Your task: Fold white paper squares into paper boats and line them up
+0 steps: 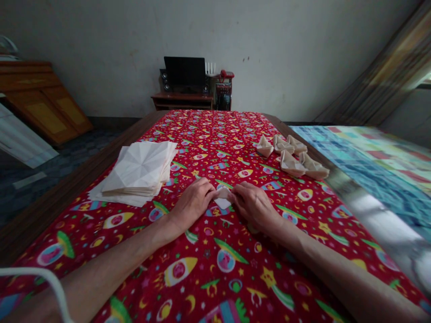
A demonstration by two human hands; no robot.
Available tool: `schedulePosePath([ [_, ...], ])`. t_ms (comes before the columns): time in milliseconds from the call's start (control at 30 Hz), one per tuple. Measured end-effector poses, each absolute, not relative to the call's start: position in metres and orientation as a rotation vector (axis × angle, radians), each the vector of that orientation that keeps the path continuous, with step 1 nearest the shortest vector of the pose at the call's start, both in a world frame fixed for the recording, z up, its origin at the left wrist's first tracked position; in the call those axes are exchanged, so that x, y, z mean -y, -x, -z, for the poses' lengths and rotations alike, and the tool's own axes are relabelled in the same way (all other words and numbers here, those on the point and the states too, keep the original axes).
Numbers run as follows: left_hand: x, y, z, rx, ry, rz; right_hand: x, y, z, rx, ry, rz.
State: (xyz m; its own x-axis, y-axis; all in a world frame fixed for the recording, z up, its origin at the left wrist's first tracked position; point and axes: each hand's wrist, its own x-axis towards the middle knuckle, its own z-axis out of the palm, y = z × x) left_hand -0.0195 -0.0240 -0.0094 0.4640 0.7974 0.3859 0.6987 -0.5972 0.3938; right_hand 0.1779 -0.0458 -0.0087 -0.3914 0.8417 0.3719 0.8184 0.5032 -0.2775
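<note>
Left to right. Wooden cabinet (pixel 40 103) at far left, on the floor beyond the table. White cable (pixel 37 271) looping across the near left corner, over the left forearm (pixel 101 276). Dark wooden table edge (pixel 84 193) running alongside a red printed cloth (pixel 215 278) patterned with rockets and stars. On the cloth, left of centre: thick stack of creased white paper sheets (pixel 138 168), radial fold lines on the top sheet. Farther off, against the wall: dark monitor (pixel 185 74) on a low wooden stand, red telephone (pixel 226 75) just beside it.

Centre: left hand (pixel 191 205) and right hand (pixel 254 206) closed in toward each other, fingers bent, fingertips (pixel 213 193) pressing from both sides on a small folded white paper (pixel 222 198). Paper lying on the cloth between the two hands, one corner showing below the grip; exact finger placement on the fold partly hidden. Judged best here: even pressure from both sides, paper flat on the cloth, edges aligned before any crease gets pressed.

Right of the hands, well apart from them: five folded cream paper boats (pixel 289 157) in a loose cluster. Far right: blue-green patchwork quilt (pixel 370 166) beside the table.
</note>
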Motion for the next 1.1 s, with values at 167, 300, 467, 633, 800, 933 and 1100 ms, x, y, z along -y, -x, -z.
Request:
schedulePosePath([
  [167, 0.022, 0.019, 0.008, -1.370, -2.534, -0.753, 0.047, -0.176, 0.002, 2.327, 1.504, -0.026],
  [300, 0.022, 0.018, 0.007, -1.416, -2.569, -0.731, 0.045, -0.176, -0.004, 2.416, 1.591, 0.032],
  [467, 0.022, 0.015, -0.001, -1.501, -2.507, -0.673, 0.039, -0.175, -0.006, 2.437, 1.659, 0.001],
  [633, 0.020, 0.013, -0.006, -1.536, -2.452, -0.613, 0.034, -0.174, -0.006, 2.412, 1.696, 0.029],
  [800, 0.018, 0.013, -0.005, -1.536, -2.443, -0.630, 0.032, -0.175, -0.006, 2.407, 1.694, -0.021],
  [933, 0.019, 0.013, -0.005, -1.536, -2.448, -0.637, 0.031, -0.173, -0.007, 2.344, 1.721, -0.078],
  [1100, 0.017, 0.013, -0.004, -1.526, -2.433, -0.620, 0.025, -0.171, -0.010, 2.288, 1.737, -0.222],
])
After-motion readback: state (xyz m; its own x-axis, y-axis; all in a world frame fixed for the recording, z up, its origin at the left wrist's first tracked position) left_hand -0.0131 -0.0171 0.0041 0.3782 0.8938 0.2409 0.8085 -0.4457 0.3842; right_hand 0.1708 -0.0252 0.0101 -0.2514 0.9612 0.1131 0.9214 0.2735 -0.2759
